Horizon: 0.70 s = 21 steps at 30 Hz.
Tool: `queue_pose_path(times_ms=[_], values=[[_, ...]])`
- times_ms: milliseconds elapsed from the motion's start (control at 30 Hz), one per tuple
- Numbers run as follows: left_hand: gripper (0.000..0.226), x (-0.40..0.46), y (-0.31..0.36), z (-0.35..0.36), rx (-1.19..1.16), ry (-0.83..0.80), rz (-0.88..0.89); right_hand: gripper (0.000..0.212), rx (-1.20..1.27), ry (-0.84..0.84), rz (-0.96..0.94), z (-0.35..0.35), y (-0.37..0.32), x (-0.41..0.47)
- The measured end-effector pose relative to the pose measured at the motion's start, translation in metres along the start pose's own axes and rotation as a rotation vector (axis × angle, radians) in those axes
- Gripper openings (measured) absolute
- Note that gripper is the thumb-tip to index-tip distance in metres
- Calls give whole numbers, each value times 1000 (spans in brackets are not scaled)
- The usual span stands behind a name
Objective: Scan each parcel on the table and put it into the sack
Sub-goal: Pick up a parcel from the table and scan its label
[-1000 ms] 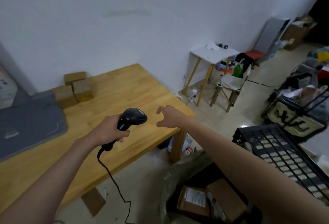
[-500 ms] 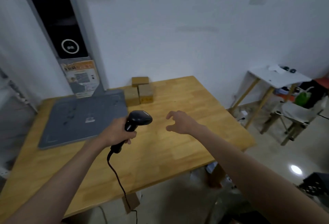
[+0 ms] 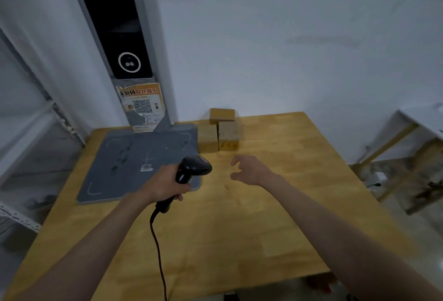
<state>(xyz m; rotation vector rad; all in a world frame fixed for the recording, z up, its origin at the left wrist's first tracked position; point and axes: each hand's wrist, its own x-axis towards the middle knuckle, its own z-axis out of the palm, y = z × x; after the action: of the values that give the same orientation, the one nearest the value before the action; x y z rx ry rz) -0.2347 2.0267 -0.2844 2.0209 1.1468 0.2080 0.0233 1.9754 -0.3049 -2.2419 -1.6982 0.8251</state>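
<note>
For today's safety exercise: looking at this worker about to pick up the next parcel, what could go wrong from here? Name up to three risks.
1. The three parcels stand pressed together, one behind the front two; the empty right hand grabbing one could knock the others over.
2. The scanner cable trails off the table edge and might snag.
3. The left hand is occupied, so any lift is probably one-handed.

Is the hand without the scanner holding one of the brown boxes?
No, the right hand hangs empty with spread fingers, short of the three brown boxes by the wall.
</note>
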Motion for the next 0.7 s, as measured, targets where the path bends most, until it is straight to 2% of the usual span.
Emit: queue_pose_path(times_ms=[500, 700], values=[[17, 189, 30, 8, -70, 2, -136, 47, 15, -156, 8, -49, 75, 190], [19, 247, 18, 6, -105, 0, -207, 55, -34, -130, -10, -51, 89, 255]])
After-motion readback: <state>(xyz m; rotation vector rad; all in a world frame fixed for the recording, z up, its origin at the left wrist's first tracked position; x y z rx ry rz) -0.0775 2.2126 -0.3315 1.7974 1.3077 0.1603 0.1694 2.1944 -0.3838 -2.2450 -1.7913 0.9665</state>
